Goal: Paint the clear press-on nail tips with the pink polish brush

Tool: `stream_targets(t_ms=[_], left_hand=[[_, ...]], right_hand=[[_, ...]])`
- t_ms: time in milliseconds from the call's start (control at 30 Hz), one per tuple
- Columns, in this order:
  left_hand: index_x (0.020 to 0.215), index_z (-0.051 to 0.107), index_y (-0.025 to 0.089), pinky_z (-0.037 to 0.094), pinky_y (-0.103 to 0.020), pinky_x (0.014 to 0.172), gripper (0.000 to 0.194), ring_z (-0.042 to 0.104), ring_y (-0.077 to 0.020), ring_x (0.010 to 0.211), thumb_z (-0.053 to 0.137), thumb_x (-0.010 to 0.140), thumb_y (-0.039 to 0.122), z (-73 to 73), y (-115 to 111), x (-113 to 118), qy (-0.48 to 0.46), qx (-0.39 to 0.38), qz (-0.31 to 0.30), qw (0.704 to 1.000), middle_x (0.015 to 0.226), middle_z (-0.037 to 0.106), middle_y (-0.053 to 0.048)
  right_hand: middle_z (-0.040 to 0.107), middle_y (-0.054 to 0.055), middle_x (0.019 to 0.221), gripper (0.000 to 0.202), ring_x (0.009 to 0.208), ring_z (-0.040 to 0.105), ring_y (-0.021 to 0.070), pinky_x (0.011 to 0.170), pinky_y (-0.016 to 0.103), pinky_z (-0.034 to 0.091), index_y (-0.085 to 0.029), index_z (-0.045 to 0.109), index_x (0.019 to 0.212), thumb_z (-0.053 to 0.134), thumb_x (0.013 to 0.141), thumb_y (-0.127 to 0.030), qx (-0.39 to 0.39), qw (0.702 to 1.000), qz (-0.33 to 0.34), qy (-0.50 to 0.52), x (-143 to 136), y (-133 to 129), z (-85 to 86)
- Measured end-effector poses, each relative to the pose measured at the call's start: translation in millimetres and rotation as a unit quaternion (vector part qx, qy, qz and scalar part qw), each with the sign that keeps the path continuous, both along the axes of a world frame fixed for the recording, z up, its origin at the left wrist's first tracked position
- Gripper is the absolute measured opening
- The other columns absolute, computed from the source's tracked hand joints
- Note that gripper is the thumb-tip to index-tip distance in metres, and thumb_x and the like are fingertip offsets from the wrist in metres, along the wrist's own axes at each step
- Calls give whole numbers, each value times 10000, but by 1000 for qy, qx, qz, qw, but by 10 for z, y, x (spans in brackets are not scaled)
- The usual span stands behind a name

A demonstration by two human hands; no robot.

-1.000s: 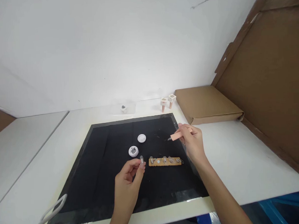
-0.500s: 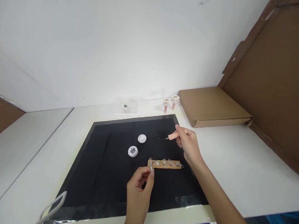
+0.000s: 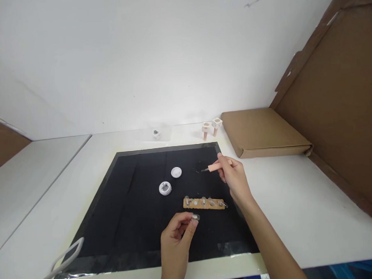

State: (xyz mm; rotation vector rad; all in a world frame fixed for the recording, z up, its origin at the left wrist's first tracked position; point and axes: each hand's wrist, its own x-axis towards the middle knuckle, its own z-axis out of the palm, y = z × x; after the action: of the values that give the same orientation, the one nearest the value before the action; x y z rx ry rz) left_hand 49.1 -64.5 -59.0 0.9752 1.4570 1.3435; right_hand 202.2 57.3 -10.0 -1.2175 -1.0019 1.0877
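Observation:
My left hand (image 3: 177, 232) is closed, its thumb and fingertips pinching a small clear piece with a whitish patch (image 3: 195, 217). This piece is held above the black mat, just below a tan strip (image 3: 209, 203) that carries several similar clear pieces. My right hand (image 3: 233, 174) grips the peach handle of a slim tool (image 3: 214, 167) whose thin tip points left over the mat. I cannot tell what kind of tip it is. Left of the tool lie an open round white pot with a greyish middle (image 3: 165, 188) and a shallow white lid (image 3: 176, 172).
The black mat (image 3: 137, 224) covers the table's middle. Behind it stand two white-topped peach pieces (image 3: 205, 128) and a clear tray (image 3: 164, 134). A flat cardboard box (image 3: 266, 132) lies at the right. A white bent rod (image 3: 68, 260) juts in at lower left.
My left hand has moved slightly right and down, bringing the clear piece away from the strip and tilting it sideways. The tool in my right hand has shifted slightly left and up.

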Motion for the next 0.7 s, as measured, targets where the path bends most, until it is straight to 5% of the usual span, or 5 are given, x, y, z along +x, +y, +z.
stream_targets(t_ms=[133,267,433,700], left_hand=[[692,723,166,527,-223,617,163,624,-161,695,742,684,327,-26,8,-3,10,24,-14,1000,737,657,-49],[686,720,164,492,-204,544,198,570,-133,610,746,680,360,-69,-2,-28,9,12,-14,1000,645,590,-16],[678,720,155,507,-224,540,272,578,-140,581,773,628,417,-70,15,-28,-25,-15,-1,1000,616,627,-27],[699,747,163,544,-257,591,236,635,-173,623,759,645,392,-32,53,-10,-4,2,-10,1000,669,692,-62]], right_hand=[[552,-30,490,385,384,383,82,382,215,312,-140,697,846,565,833,-501,42,998,13,-48,83,-29,66],[688,27,666,484,416,470,96,432,234,416,-147,614,1202,530,865,-484,37,995,33,-86,200,-177,-1],[749,84,818,376,847,697,242,801,388,539,-173,676,1135,568,868,-414,1,978,83,-190,335,-510,-300],[734,105,1044,354,925,700,263,867,406,543,-214,676,1131,518,897,-427,-27,968,95,-230,306,-833,-433]])
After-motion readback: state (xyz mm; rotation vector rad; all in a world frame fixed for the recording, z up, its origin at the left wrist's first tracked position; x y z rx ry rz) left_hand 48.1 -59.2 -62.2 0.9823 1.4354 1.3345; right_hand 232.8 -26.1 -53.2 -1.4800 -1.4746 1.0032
